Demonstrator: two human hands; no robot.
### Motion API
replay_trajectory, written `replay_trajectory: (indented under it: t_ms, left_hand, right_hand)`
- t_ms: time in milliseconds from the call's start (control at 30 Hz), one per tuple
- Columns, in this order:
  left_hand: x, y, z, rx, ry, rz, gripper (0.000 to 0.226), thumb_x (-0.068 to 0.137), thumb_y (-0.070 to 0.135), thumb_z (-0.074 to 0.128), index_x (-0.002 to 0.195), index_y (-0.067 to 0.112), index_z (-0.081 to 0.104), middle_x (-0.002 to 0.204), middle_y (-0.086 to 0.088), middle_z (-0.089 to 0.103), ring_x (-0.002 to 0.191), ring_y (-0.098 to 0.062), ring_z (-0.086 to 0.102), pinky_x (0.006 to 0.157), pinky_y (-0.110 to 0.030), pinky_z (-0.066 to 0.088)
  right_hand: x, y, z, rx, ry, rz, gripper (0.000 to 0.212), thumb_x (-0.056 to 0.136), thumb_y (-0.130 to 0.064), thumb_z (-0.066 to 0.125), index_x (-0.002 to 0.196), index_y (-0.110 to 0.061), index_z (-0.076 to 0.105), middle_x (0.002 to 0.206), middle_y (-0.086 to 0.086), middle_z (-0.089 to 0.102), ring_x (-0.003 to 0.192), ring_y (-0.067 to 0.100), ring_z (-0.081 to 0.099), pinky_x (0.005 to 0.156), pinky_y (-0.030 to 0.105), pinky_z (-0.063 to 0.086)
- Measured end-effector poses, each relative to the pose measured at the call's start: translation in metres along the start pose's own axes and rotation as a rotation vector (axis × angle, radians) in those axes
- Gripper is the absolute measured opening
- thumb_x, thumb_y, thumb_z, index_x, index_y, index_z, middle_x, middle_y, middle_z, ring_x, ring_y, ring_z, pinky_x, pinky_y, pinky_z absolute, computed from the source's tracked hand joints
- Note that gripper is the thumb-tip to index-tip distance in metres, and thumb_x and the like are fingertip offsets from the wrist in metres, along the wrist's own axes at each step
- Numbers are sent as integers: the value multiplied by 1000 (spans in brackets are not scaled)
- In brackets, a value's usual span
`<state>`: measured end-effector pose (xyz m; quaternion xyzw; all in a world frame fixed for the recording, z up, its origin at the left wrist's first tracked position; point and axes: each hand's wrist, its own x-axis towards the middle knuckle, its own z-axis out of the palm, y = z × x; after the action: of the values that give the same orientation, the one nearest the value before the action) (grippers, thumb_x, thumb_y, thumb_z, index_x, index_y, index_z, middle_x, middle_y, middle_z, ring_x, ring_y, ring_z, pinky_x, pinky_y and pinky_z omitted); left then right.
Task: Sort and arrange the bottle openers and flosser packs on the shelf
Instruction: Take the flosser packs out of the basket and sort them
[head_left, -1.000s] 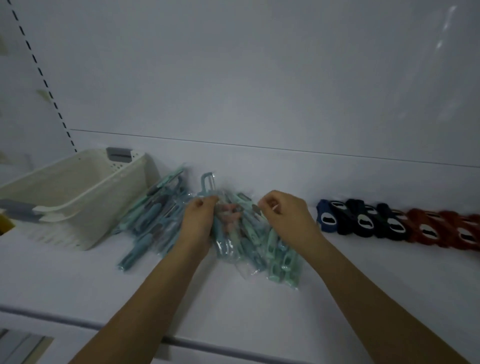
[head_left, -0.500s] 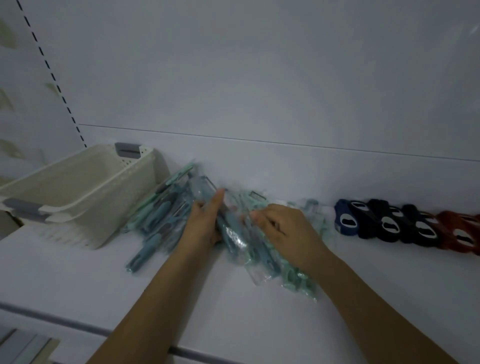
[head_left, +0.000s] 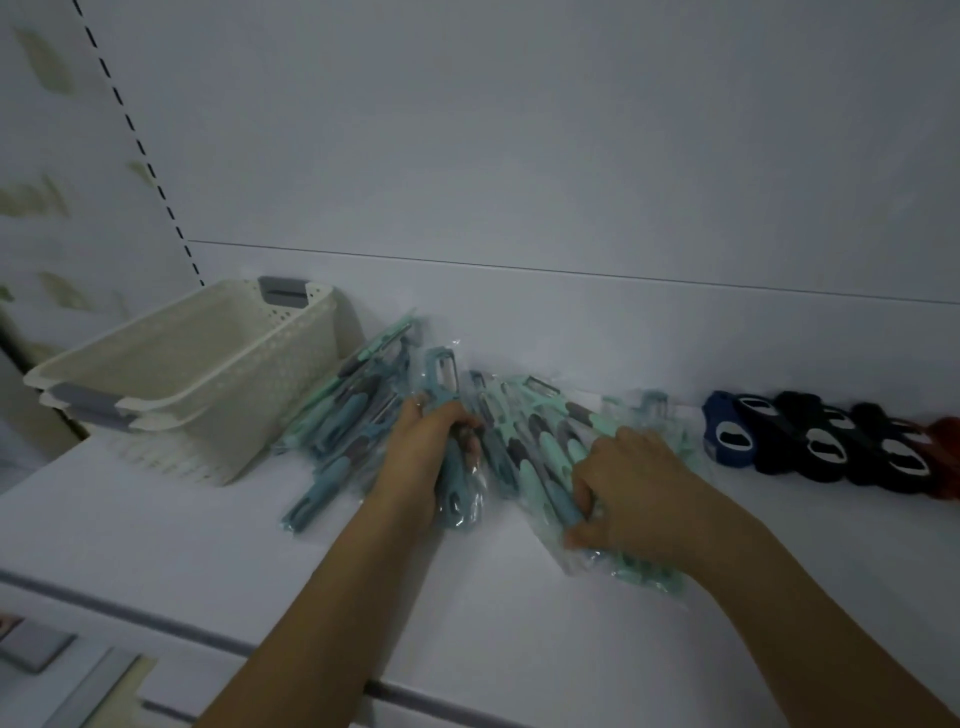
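A heap of teal and mint flosser packs (head_left: 353, 421) in clear wrappers lies on the white shelf (head_left: 156, 545), spread from the basket to the middle. My left hand (head_left: 423, 462) grips one blue-teal pack (head_left: 457, 493) near the heap's centre. My right hand (head_left: 634, 488) curls over a bundle of mint packs (head_left: 545, 457) and holds them against the shelf. A row of bottle openers (head_left: 810, 441), blue, then dark, then red at the far right edge, lies along the back wall to the right.
Two stacked cream perforated baskets (head_left: 171, 384) with grey handles stand at the left, touching the heap. The shelf's front edge (head_left: 208, 631) runs across the bottom. The back wall rises right behind the items.
Both hands have come down lower onto the heap. The left hand went from pressing flat to gripping a pack; the right hand slid to the right and closed on a bundle.
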<state>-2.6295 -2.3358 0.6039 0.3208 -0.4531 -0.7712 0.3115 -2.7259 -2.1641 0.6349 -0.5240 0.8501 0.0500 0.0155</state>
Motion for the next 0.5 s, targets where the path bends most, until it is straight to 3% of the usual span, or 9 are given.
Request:
replay_trajectory:
  t_ms: [67,133,267,400,500]
  left_hand:
    - [-3,-2,2,6,-13,17,16,84,-5,57,94,8,54,59,-13,59,46,-21,55,49,-29,48]
    - [-5,-2,5,21,-67,68,16,90,-7,55,98,6,50,60,-13,59,46,-21,57,48,-29,50]
    - [-1,-3,2,135,-47,135,18,94,6,62,108,9,52,71,-7,64,48,-14,59,48,-28,51]
    - [2,-1,-1,75,-56,105,24,96,27,62,109,13,46,55,2,52,40,-13,43,37,-23,40]
    - [-2,4,4,34,-156,24,57,89,52,65,124,10,50,70,-7,63,54,-20,58,51,-30,52]
  right_hand:
    - [-2,-2,0,85,-1,2,36,76,-53,65,95,-22,66,99,-3,57,97,17,48,90,31,39]
    - [-1,-3,-2,223,60,26,28,78,-40,66,90,-17,57,89,-2,55,83,14,49,75,29,43]
    - [3,-1,-5,492,280,137,14,89,-22,59,92,-19,47,71,-6,50,56,7,44,49,22,31]
    - [9,3,-6,710,555,213,12,99,-26,48,95,-17,44,67,0,53,55,14,52,44,19,35]
    - [7,-2,-12,733,677,126,11,101,-33,40,103,-23,42,69,-1,57,59,12,55,50,20,41]
